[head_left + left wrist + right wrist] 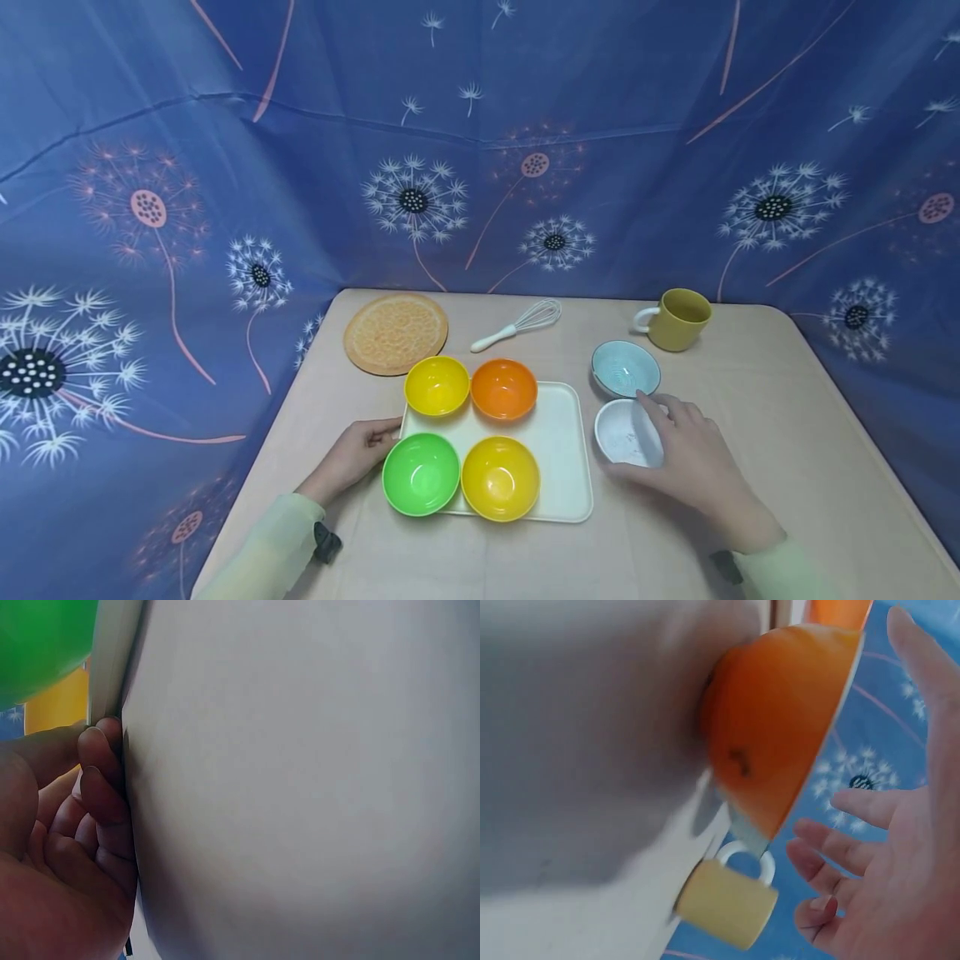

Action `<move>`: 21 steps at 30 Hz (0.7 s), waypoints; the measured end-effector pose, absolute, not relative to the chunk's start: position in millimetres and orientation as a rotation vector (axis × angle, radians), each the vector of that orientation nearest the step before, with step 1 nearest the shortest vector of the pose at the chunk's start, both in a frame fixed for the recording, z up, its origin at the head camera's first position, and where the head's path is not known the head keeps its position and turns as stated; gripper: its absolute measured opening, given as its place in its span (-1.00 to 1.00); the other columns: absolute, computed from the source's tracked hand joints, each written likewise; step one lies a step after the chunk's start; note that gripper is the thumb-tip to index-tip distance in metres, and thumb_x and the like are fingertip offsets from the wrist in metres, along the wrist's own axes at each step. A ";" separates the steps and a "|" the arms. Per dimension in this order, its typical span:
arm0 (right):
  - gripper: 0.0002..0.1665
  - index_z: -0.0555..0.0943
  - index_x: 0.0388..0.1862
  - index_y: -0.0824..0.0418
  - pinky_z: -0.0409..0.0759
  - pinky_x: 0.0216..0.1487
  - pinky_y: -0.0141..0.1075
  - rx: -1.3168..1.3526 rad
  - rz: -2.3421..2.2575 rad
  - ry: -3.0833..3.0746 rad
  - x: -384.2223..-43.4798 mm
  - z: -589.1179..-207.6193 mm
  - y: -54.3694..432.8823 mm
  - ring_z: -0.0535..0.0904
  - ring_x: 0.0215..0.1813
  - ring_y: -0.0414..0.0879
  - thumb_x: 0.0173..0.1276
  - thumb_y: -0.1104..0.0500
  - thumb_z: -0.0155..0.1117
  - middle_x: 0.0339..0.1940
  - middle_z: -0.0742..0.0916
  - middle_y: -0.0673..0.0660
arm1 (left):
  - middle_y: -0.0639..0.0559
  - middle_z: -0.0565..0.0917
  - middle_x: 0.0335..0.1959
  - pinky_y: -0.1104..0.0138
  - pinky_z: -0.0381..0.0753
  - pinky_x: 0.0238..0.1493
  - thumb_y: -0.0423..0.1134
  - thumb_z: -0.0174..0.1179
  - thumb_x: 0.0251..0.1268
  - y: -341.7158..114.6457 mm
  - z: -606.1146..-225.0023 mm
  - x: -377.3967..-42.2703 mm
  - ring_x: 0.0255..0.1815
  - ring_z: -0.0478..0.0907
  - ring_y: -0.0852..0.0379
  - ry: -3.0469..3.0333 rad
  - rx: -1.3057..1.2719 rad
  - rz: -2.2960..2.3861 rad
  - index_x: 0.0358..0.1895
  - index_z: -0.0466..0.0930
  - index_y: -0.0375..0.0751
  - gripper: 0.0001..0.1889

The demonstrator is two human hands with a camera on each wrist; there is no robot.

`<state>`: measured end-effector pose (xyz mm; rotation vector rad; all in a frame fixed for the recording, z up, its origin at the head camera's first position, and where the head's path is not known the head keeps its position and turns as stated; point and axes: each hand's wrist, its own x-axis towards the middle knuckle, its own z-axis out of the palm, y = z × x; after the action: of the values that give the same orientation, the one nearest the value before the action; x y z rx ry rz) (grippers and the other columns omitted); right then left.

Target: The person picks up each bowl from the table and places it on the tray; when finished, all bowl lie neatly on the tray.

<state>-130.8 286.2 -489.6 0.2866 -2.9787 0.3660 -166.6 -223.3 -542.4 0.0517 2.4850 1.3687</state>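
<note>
My left hand (356, 457) pinches the left edge of a white tray (564, 450); the left wrist view shows curled fingers (101, 787) at that edge. On the tray sit a yellow bowl (437, 387) and an orange bowl (504, 389) at the back, with a green bowl (422, 475) and another yellow bowl (501, 479) in front. My right hand (693, 458) hovers over a bowl with a white inside (624, 433), right of the tray. Seen from the right wrist, this bowl (780, 712) is orange outside, and thumb and fingers are spread beside its rim.
A light blue bowl (625, 369) stands just behind the white-lined one. Farther back at right is a mustard mug (681, 321) with a white handle. A whisk (517, 325) and a round tan board (396, 333) lie behind the tray. Patterned blue cloth (637, 208) hangs behind the table.
</note>
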 end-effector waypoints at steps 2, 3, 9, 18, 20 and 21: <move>0.51 0.38 0.53 0.31 0.37 0.15 0.42 0.278 0.371 -2.970 -128.6 -492.5 291.8 0.40 0.25 0.39 -0.15 -0.71 0.44 0.30 0.51 0.42 | 0.08 0.55 -0.55 0.37 0.49 -0.39 -0.22 0.32 0.48 -223.6 -542.6 -166.1 -0.47 0.49 0.15 2.492 0.064 1.369 0.41 0.58 -0.14 -0.52; 0.52 0.39 0.52 0.33 0.36 0.15 0.42 0.275 0.373 -2.967 -127.6 -493.9 293.8 0.41 0.24 0.40 -0.15 -0.72 0.44 0.29 0.52 0.43 | 0.09 0.54 -0.55 0.37 0.47 -0.40 -0.22 0.33 0.47 -223.5 -542.3 -165.7 -0.48 0.48 0.16 2.498 0.069 1.368 0.41 0.59 -0.15 -0.52; 0.52 0.38 0.54 0.36 0.40 0.16 0.41 0.274 0.404 -2.991 -124.4 -499.3 297.0 0.44 0.22 0.41 -0.11 -0.71 0.42 0.27 0.54 0.45 | 0.10 0.55 -0.56 0.36 0.47 -0.37 -0.22 0.33 0.48 -222.8 -541.0 -165.1 -0.47 0.48 0.16 2.510 0.063 1.359 0.40 0.59 -0.15 -0.53; 0.56 0.28 0.59 0.37 0.45 0.16 0.41 0.219 0.435 -3.068 -123.9 -504.5 293.0 0.44 0.25 0.43 -0.06 -0.72 0.38 0.34 0.48 0.48 | 0.09 0.54 -0.55 0.36 0.50 -0.35 -0.24 0.31 0.48 -222.3 -540.0 -165.2 -0.45 0.50 0.15 2.512 0.074 1.360 0.40 0.59 -0.18 -0.54; 0.55 0.28 0.59 0.37 0.45 0.16 0.41 0.219 0.446 -3.061 -124.3 -505.8 293.3 0.44 0.25 0.41 -0.06 -0.71 0.38 0.33 0.49 0.48 | 0.09 0.54 -0.56 0.36 0.50 -0.36 -0.24 0.31 0.48 -222.6 -540.1 -165.2 -0.46 0.49 0.15 2.510 0.076 1.363 0.40 0.59 -0.17 -0.54; 0.55 0.28 0.59 0.38 0.46 0.15 0.40 0.221 0.455 -3.054 -124.4 -506.4 293.5 0.44 0.25 0.41 -0.05 -0.70 0.39 0.33 0.49 0.47 | 0.09 0.54 -0.55 0.37 0.50 -0.36 -0.24 0.31 0.48 -222.6 -540.1 -165.5 -0.46 0.49 0.15 2.510 0.078 1.364 0.40 0.59 -0.17 -0.54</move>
<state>-124.4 293.5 -506.4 0.2209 -3.0543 0.4546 -165.5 -222.6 -540.1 0.0775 2.5102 1.3636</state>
